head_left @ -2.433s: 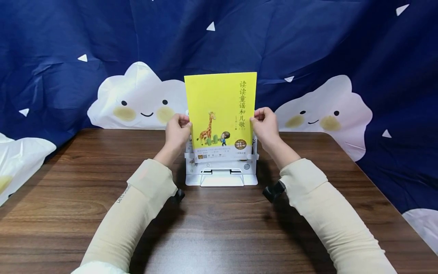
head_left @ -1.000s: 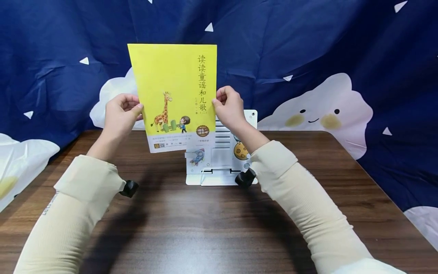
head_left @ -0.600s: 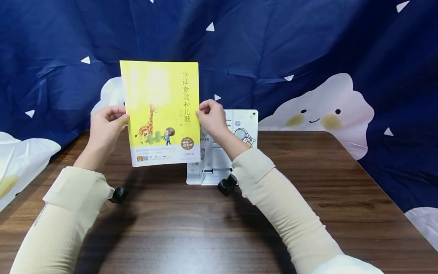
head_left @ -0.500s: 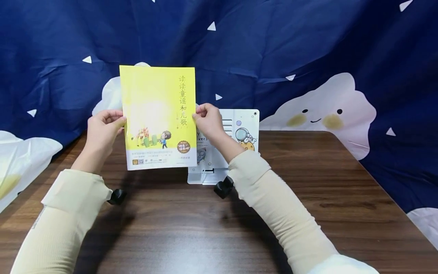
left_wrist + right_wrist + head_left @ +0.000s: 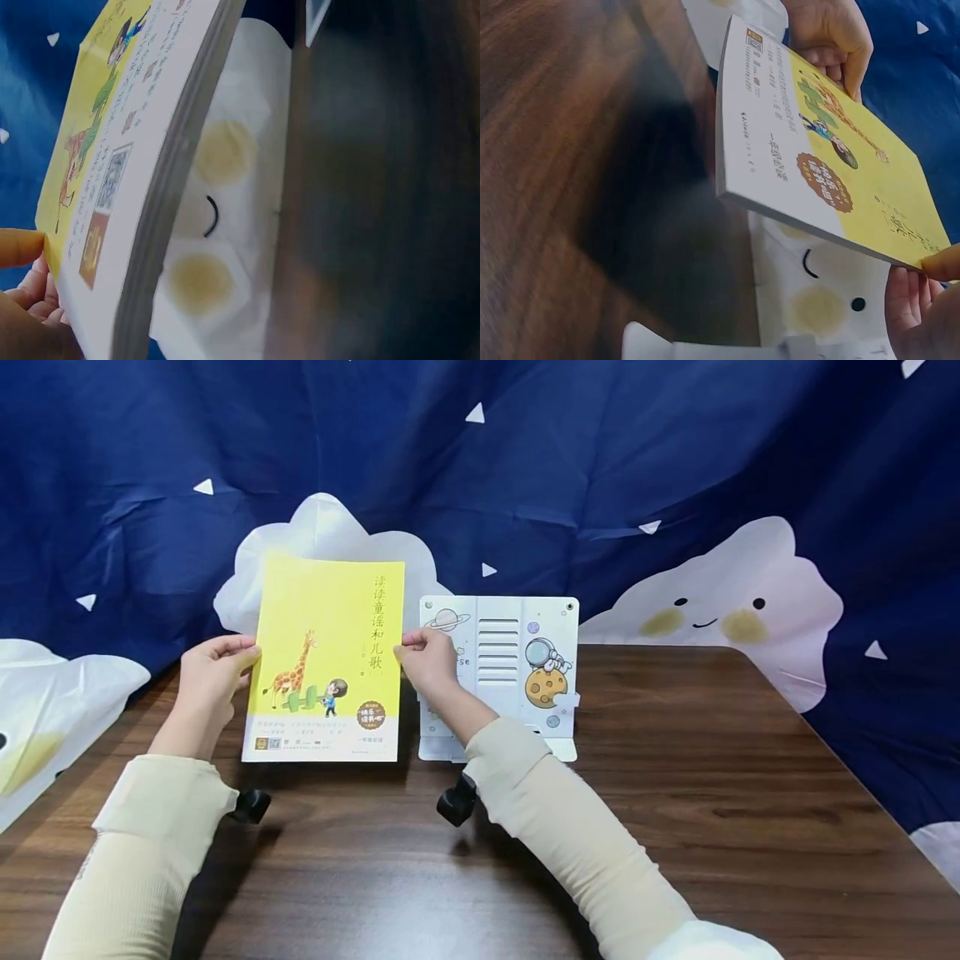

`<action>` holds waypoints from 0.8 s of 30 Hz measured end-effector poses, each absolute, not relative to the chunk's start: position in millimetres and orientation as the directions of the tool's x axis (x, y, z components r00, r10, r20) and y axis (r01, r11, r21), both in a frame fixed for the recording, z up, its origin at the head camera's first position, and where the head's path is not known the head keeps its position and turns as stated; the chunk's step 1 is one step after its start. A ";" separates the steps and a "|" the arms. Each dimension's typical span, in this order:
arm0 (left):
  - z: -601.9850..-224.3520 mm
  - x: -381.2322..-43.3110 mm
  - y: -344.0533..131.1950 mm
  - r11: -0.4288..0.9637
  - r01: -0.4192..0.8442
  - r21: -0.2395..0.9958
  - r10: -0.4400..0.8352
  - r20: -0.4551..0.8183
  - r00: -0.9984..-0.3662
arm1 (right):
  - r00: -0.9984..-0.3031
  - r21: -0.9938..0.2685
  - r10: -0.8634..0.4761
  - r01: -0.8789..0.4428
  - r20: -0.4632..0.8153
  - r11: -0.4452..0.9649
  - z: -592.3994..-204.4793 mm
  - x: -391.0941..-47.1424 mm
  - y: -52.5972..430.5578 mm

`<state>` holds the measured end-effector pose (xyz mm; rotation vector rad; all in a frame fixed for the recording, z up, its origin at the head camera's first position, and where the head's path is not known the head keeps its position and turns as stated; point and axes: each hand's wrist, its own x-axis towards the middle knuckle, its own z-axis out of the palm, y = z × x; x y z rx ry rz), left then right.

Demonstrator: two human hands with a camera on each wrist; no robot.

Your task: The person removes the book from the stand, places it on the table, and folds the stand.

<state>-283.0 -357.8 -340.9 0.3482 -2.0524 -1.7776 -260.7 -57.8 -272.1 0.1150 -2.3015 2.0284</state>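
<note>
A yellow children's book (image 5: 330,627) with a giraffe and a child on its cover is held front-on, left of the middle in the head view. My left hand (image 5: 210,685) pinches its left edge, thumb in front. On the opposite edge, my right hand (image 5: 435,668) pinches the book the same way. Both wrist views show the book's bottom edge above the wooden table, with a gap beneath it. To the right stands a white book stand (image 5: 498,702) printed with an astronaut and planets; my right hand and forearm cover part of its left side.
The wooden table (image 5: 712,793) reaches back to a blue curtain (image 5: 570,460) with white smiling clouds. A black wrist camera (image 5: 457,800) sits under the right cuff, and another black wrist camera (image 5: 251,807) under the left.
Both hands have carried the book from in front of the stand to the left, raising it, then lowering it toward the table. More of the stand's face now shows.
</note>
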 end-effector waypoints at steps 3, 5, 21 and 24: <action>-322.3 -256.5 -334.7 0.154 0.002 0.988 -0.481 0.077 -0.873 | -0.995 -0.988 -0.003 -0.100 0.100 0.116 -280.1 -260.3 -65.1; -309.7 -241.0 -319.3 0.115 -0.022 0.993 -0.492 0.037 -0.870 | -0.993 -0.984 0.010 -0.112 0.114 0.141 -285.7 -259.6 -69.4; -301.4 -215.9 -300.8 -0.153 -0.130 0.980 -0.523 -0.191 -0.831 | -0.964 -0.915 0.000 -0.254 0.267 0.313 -322.7 -247.2 -86.5; -307.4 -216.7 -305.3 -0.155 -0.170 0.973 -0.528 -0.227 -0.818 | -0.959 -0.905 -0.050 -0.281 0.280 0.319 -329.6 -244.9 -88.8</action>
